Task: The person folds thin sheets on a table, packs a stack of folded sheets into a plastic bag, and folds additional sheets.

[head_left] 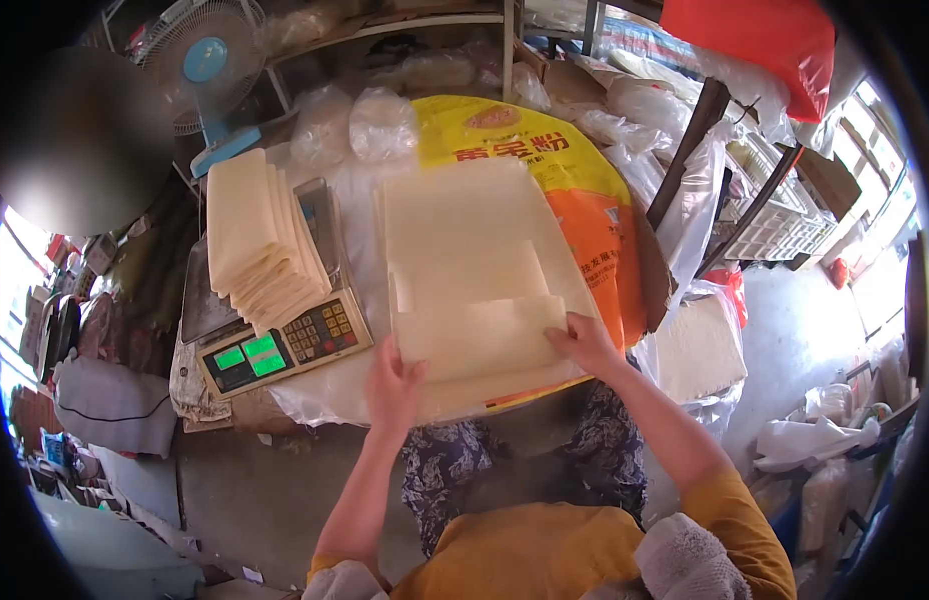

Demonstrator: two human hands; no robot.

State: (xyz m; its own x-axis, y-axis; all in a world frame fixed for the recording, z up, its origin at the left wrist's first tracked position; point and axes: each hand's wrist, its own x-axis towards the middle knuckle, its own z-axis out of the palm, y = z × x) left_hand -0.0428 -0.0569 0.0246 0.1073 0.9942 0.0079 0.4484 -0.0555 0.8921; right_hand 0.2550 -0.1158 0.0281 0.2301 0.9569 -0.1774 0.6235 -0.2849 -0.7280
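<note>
A stack of thin cream-coloured sheets (465, 205) lies flat in front of me, with the near part of the top sheet (485, 335) folded over on itself. My right hand (588, 345) pinches the right edge of this folded part. At its left edge is my left hand (395, 385), thumb and fingers closed on the sheet's border. To the left, a thick pile of folded cream sheets (260, 235) rests on a digital scale (285, 345) with lit green displays.
Beneath the sheets is a yellow and orange printed sack (595, 240). Behind it stand clear plastic bags (383, 125). A fan (205, 70) is at the back left. Dark posts (690, 150) and a white crate (785, 225) are on the right.
</note>
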